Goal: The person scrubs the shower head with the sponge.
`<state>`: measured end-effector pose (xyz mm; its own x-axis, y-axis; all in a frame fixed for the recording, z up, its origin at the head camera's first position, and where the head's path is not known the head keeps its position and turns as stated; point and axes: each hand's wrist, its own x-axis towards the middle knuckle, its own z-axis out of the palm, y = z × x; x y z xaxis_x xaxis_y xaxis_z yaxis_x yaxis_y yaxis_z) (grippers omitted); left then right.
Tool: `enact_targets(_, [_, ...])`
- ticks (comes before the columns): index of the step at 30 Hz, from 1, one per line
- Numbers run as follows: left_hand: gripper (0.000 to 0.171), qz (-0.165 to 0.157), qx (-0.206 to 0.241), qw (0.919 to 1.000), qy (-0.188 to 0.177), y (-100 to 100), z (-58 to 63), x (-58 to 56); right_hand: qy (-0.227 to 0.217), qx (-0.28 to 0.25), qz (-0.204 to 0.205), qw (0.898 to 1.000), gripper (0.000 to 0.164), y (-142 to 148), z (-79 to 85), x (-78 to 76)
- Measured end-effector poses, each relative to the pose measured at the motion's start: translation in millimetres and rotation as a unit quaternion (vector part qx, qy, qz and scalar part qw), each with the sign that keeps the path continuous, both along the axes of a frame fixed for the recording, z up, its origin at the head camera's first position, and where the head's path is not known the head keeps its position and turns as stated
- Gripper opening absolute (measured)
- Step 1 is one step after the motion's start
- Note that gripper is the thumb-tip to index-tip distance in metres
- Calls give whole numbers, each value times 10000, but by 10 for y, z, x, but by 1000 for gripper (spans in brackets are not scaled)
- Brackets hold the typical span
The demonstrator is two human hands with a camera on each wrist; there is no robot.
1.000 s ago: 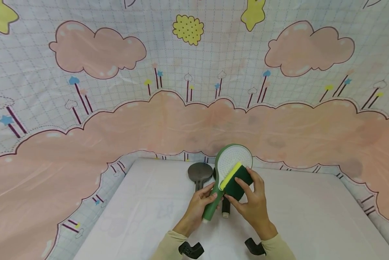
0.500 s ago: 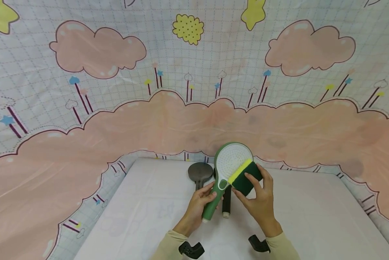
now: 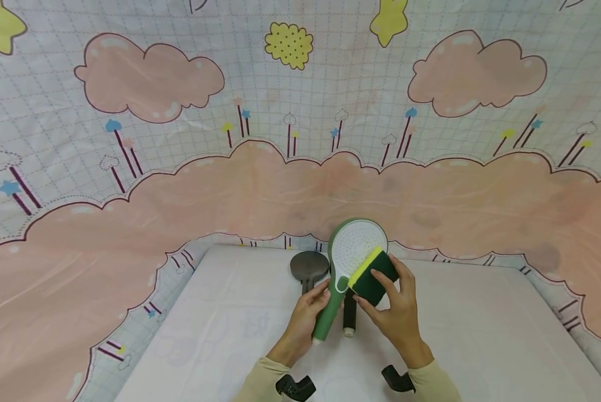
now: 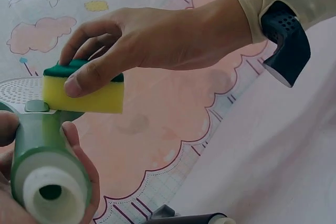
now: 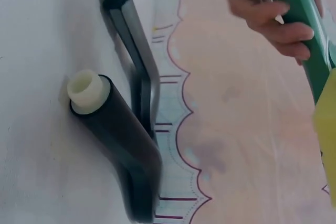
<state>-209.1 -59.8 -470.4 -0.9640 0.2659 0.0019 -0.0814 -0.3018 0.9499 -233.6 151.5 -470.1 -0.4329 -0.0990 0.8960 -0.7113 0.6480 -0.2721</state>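
Observation:
My left hand (image 3: 302,319) grips the green handle of a shower head (image 3: 356,245), its white nozzle face turned up toward me. My right hand (image 3: 398,312) pinches a sponge (image 3: 375,279) with a dark green scouring side and a yellow foam side. The yellow foam lies against the lower right of the nozzle face. In the left wrist view, the sponge (image 4: 84,95) sits beside the button on the neck, thumb on the foam and fingers on the green top. The right wrist view shows only a yellow edge of the sponge (image 5: 328,129) and the green handle (image 5: 299,24).
On the white table (image 3: 220,312) lie a grey shower head (image 3: 308,267) and a black one, whose handle (image 3: 349,317) shows between my hands. The patterned cloth (image 3: 260,195) rises behind the table's far edge. Black cameras (image 3: 296,386) sit on both wrists.
My right hand slid the sponge up and right along the nozzle face, then back slightly down and left. The green shower head shifted a little left; my left hand keeps its grip.

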Motion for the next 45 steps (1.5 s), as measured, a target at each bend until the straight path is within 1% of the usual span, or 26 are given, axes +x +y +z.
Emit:
enact_targets(6, [58, -8, 111, 9999, 1, -18, -10, -19, -140, 164, 173, 9996, 61, -76, -32, 36])
enact_targets(13, [62, 99, 117, 9999, -37, -73, -25, -17, -255, 339, 504, 9978, 59, -197, -45, 75])
enact_targets(19, [64, 49, 166, 9998, -58, -78, -25, -30, -240, 439, 759, 9959, 58, -266, -48, 113])
enact_targets(26, [62, 41, 311, 9994, -139, -93, -13, -27, -423, 681, 944, 9923, 58, -308, -67, 159])
enact_targets(30, [59, -11, 460, 9989, -123, -106, -11, -33, -335, 801, 1149, 9896, 56, -325, -60, 169])
enact_targets(33, [58, 12, 508, 9986, -121, -116, -8, -39, -261, 864, 1350, 9867, 54, -339, -47, 174])
enact_targets(38, [56, 21, 555, 9984, -123, -128, 4, -55, -271, 957, 1613, 9819, 54, -369, -39, 195])
enact_targets(42, [55, -15, 645, 9979, -81, -136, 9, -64, -290, 1016, 1729, 9793, 52, -393, -37, 207])
enact_targets(45, [55, -10, 689, 9976, -54, -140, 10, -71, -268, 1048, 1726, 9790, 51, -393, -26, 206])
